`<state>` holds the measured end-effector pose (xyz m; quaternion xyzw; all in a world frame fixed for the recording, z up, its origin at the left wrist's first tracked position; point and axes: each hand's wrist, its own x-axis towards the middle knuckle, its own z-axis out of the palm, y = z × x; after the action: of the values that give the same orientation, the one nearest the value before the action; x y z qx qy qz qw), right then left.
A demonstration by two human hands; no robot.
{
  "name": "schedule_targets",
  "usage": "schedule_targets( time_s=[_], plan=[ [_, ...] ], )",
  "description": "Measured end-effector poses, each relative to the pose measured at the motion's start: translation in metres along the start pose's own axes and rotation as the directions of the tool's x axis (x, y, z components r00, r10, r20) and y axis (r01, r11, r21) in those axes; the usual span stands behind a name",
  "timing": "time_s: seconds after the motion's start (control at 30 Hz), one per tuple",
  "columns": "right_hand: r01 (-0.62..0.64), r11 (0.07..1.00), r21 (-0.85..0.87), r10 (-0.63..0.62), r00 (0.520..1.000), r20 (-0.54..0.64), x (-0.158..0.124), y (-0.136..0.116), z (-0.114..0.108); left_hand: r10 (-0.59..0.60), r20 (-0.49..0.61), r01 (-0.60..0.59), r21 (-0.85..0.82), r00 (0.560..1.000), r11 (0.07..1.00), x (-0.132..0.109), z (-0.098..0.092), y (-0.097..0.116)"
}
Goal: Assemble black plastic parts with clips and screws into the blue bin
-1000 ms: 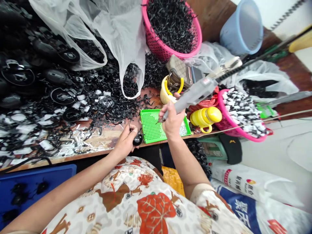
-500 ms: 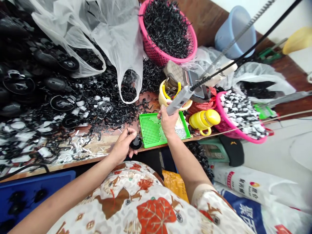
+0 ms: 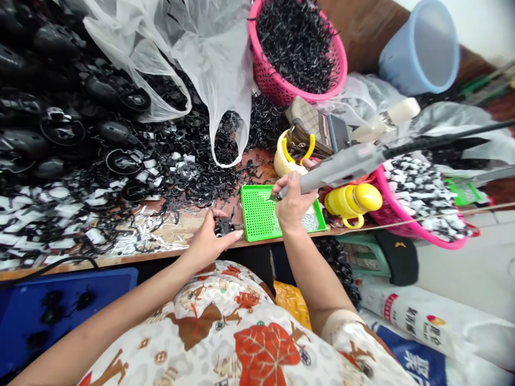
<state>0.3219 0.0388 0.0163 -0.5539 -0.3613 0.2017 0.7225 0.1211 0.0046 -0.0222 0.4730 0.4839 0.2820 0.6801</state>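
My left hand [image 3: 209,237] is curled around a small black plastic part [image 3: 225,226] at the bench's front edge, its thumb stretched along the near side. The fingers partly cover the part. In my right hand [image 3: 295,206] is a grey electric screwdriver [image 3: 341,169], held at a slant with its cable running off to the upper right. Its thin bit points left over a green perforated tray [image 3: 257,234]. Small shiny screws [image 3: 310,221] lie in the right end of that tray.
Black parts and white pieces [image 3: 60,193] are heaped across the left. Behind stand a pink basket [image 3: 273,86] of black strips and a hanging plastic bag [image 3: 225,64]. A yellow bottle [image 3: 354,201] and another pink basket [image 3: 434,236] are at right; a blue tray [image 3: 116,284] sits lower left.
The screwdriver has tipped to a flatter slant, its bit now showing over the green tray. My left thumb has moved away from the fingertips along the black part. The view has shifted slightly.
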Motion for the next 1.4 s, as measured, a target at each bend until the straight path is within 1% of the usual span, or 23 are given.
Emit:
schedule_targets(
  time_s=[0.1, 0.17, 0.23, 0.33, 0.47, 0.57, 0.7, 0.8, 0.87, 0.9, 0.93, 0.97, 1.0, 1.03, 1.07, 1.1, 1.13, 1.17, 1.2, 1.23, 1.27, 1.33, 1.4],
  plan=[
    [-0.110, 0.983, 0.146, 0.091, 0.987, 0.132, -0.024, -0.021, 0.021, 0.057, -0.036, -0.052, 0.139, 0.998, 0.989, 0.006, 0.002, -0.003],
    [-0.193, 0.963, 0.188, 0.155, 0.967, 0.200, -0.039, -0.029, 0.033, 0.084, -0.035, -0.076, 0.193, 0.996, 0.978, 0.009, 0.002, -0.003],
    [-0.254, 0.946, 0.200, 0.203, 0.948, 0.246, -0.049, -0.031, 0.042, 0.104, -0.014, -0.099, 0.217, 0.994, 0.971, 0.010, 0.003, -0.004],
    [-0.308, 0.926, 0.219, 0.238, 0.926, 0.294, -0.056, -0.028, 0.049, 0.134, 0.007, -0.132, 0.202, 0.991, 0.970, 0.010, 0.003, -0.005],
    [-0.344, 0.905, 0.249, 0.255, 0.909, 0.330, -0.061, -0.023, 0.054, 0.126, 0.013, -0.127, 0.190, 0.992, 0.974, 0.007, 0.004, -0.002],
    [-0.359, 0.913, 0.196, 0.278, 0.897, 0.344, -0.068, -0.017, 0.056, 0.121, 0.013, -0.122, 0.179, 0.993, 0.976, 0.007, 0.002, -0.002],
    [-0.357, 0.926, 0.123, 0.296, 0.888, 0.352, -0.075, -0.010, 0.056, 0.169, 0.007, -0.168, 0.133, 0.986, 0.977, 0.012, 0.004, -0.010],
    [-0.388, 0.907, 0.164, 0.317, 0.885, 0.342, -0.076, -0.014, 0.057, 0.180, 0.018, -0.180, 0.141, 0.984, 0.974, 0.012, 0.012, -0.009],
    [-0.403, 0.897, 0.182, 0.334, 0.888, 0.317, -0.071, -0.021, 0.057, 0.193, 0.038, -0.196, 0.181, 0.981, 0.964, 0.008, 0.008, -0.001],
    [-0.407, 0.895, 0.183, 0.337, 0.885, 0.321, -0.067, -0.026, 0.057, 0.182, 0.067, -0.193, 0.224, 0.981, 0.955, 0.002, 0.000, 0.005],
    [-0.409, 0.892, 0.193, 0.334, 0.884, 0.328, -0.061, -0.029, 0.056, 0.176, 0.116, -0.202, 0.278, 0.977, 0.939, -0.005, -0.012, 0.012],
    [-0.405, 0.891, 0.205, 0.324, 0.884, 0.336, -0.055, -0.031, 0.055, 0.171, 0.164, -0.218, 0.336, 0.972, 0.916, -0.016, -0.028, 0.018],
    [-0.378, 0.900, 0.217, 0.299, 0.897, 0.326, -0.049, -0.032, 0.054, 0.141, 0.219, -0.221, 0.401, 0.965, 0.889, -0.030, -0.048, 0.022],
    [-0.333, 0.916, 0.223, 0.258, 0.916, 0.306, -0.044, -0.031, 0.053, 0.071, 0.291, -0.209, 0.476, 0.954, 0.854, -0.047, -0.071, 0.024],
    [-0.287, 0.932, 0.221, 0.219, 0.933, 0.286, -0.040, -0.029, 0.052, 0.008, 0.305, -0.188, 0.567, 0.952, 0.802, -0.065, -0.095, 0.023],
    [-0.247, 0.945, 0.216, 0.186, 0.945, 0.268, -0.037, -0.025, 0.051, -0.048, 0.280, -0.157, 0.664, 0.959, 0.731, -0.083, -0.119, 0.019],
    [-0.220, 0.954, 0.203, 0.165, 0.952, 0.257, -0.036, -0.021, 0.051, -0.124, 0.224, -0.091, 0.755, 0.967, 0.649, -0.100, -0.142, 0.012],
    [-0.207, 0.961, 0.184, 0.157, 0.954, 0.254, -0.036, -0.015, 0.051, -0.199, 0.111, 0.016, 0.839, 0.974, 0.544, -0.114, -0.161, 0.003],
    [-0.204, 0.966, 0.159, 0.160, 0.954, 0.254, -0.036, -0.009, 0.051, -0.256, -0.005, 0.122, 0.888, 0.967, 0.443, -0.125, -0.175, -0.006],
    [-0.205, 0.970, 0.132, 0.167, 0.952, 0.255, -0.036, -0.004, 0.052, -0.260, -0.077, 0.178, 0.903, 0.963, 0.391, -0.132, -0.184, -0.013],
    [-0.205, 0.974, 0.101, 0.173, 0.951, 0.255, -0.037, 0.002, 0.053, -0.219, -0.091, 0.174, 0.902, 0.971, 0.396, -0.136, -0.189, -0.018],
    [-0.188, 0.982, 0.035, 0.173, 0.951, 0.258, -0.036, 0.012, 0.056, -0.100, -0.036, 0.081, 0.865, 0.994, 0.496, -0.134, -0.185, -0.017],
    [-0.149, 0.989, -0.027, 0.150, 0.952, 0.268, -0.034, 0.018, 0.057, 0.027, 0.002, -0.018, 0.810, 1.000, 0.586, -0.121, -0.171, -0.004]
  ],
)
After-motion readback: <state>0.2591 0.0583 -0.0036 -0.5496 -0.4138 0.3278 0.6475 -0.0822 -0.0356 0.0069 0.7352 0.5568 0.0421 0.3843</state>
